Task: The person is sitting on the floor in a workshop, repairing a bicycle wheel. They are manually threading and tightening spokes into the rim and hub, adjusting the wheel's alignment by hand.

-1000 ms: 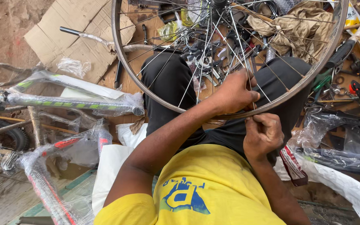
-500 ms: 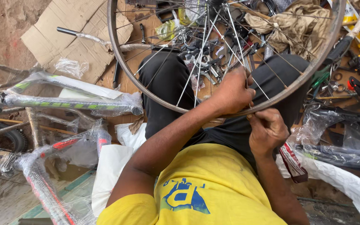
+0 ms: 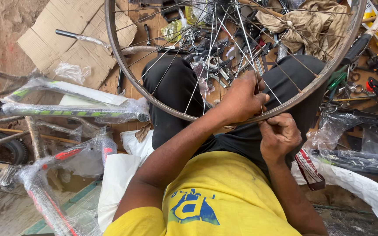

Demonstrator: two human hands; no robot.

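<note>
A bare bicycle wheel rim (image 3: pixel 123 61) with thin steel spokes (image 3: pixel 197 83) rests across my lap, over my black trousers. My left hand (image 3: pixel 241 98) reaches between the spokes at the rim's near edge and pinches one of them. Just below the rim, my right hand (image 3: pixel 278 135) is closed in a fist around something small at the rim's outer side; what it grips is hidden by the fingers. The two hands are almost touching.
Loose tools and metal parts (image 3: pixel 215 57) lie on the wooden floor beyond the wheel, with a brown rag (image 3: pixel 307 26) at the back right. Plastic-wrapped bicycle frames (image 3: pixel 66 109) stand at the left. Flat cardboard (image 3: pixel 71 39) lies at the back left, and more wrapped parts (image 3: pixel 364 157) at the right.
The wheel has shifted a little toward the right and nearer. My left hand stays among the spokes; my right hand has moved slightly lower beneath the rim.
</note>
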